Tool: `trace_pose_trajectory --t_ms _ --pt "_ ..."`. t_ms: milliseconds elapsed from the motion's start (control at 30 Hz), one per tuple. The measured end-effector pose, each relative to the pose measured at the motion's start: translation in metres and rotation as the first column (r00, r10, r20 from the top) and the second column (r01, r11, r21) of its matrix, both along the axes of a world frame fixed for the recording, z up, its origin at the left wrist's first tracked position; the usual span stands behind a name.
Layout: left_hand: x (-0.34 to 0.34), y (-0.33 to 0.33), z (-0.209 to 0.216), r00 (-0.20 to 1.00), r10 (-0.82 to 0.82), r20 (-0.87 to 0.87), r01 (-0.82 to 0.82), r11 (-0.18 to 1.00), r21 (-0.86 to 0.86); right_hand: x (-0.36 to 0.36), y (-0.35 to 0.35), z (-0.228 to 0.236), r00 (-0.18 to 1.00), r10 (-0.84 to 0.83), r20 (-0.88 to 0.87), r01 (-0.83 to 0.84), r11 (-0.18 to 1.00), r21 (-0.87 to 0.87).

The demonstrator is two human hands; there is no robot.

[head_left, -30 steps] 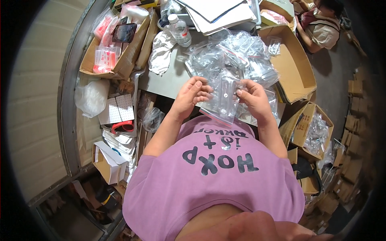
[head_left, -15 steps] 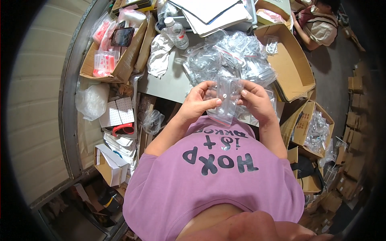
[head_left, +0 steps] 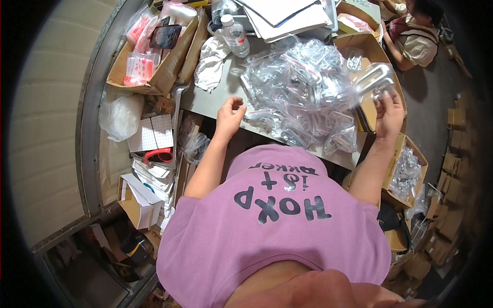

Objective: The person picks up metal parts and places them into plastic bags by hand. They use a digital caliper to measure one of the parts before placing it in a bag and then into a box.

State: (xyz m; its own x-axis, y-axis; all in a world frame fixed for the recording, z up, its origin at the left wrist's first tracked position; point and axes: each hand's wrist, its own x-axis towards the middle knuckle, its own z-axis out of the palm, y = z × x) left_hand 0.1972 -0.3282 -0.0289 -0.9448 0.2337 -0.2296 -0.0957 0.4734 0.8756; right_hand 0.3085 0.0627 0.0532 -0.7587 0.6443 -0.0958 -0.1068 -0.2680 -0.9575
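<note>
My right hand [head_left: 389,117] is raised over the cardboard tray box [head_left: 365,117] at the right. Its fingers pinch the end of a clear plastic bag [head_left: 374,81], smeared by motion, with a pale U-shaped, handle-like piece in it. My left hand [head_left: 229,118] hovers at the table's near edge, left of the heap. Its fingers are loosely curled, thumb and forefinger apart, and they hold nothing. A large heap of clear zip bags [head_left: 303,84] with shiny pieces inside covers the middle of the table [head_left: 203,105]. One small bag [head_left: 354,59] lies in the far part of the tray box.
A water bottle [head_left: 235,37] and a white cloth [head_left: 211,64] stand left of the heap. Further left, a carton [head_left: 119,72] holds red-and-white packs and a phone [head_left: 165,37]. Papers [head_left: 287,20] lie behind. A carton of bags [head_left: 405,177] sits low right; another person [head_left: 413,43] is at far right.
My hands have parted from a bag held between them in front of my chest. The right has swung out to the tray box with a bag; the left has moved left, without one.
</note>
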Motion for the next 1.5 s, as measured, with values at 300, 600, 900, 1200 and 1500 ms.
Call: trace_pose_trajectory --t_ms 300,600,900,1200,1500 --pt "0.016 0.001 -0.061 0.89 -0.317 -0.328 0.191 0.912 -0.363 -0.006 -0.059 -0.025 0.939 -0.196 0.281 -0.037 0.756 0.654" --pt "0.025 0.027 0.036 0.965 -0.113 0.237 -0.054 0.798 0.6 -0.014 -0.147 -0.03 0.789 0.523 0.321 -0.605 0.752 0.262" --pt "0.042 0.045 0.059 0.984 -0.143 -0.108 0.179 0.75 0.637 -0.019 -0.159 -0.008 0.839 0.534 0.106 -0.474 0.622 0.623" --pt "0.049 0.06 0.088 0.779 -0.436 0.45 -0.22 0.482 0.848 -0.011 -0.153 -0.007 0.843 0.441 -0.31 -0.009 0.586 0.81" --pt "0.049 0.057 0.082 0.871 -0.275 0.407 -0.157 0.628 0.762 -0.007 -0.145 -0.01 0.921 0.324 -0.214 -0.035 0.619 0.784"
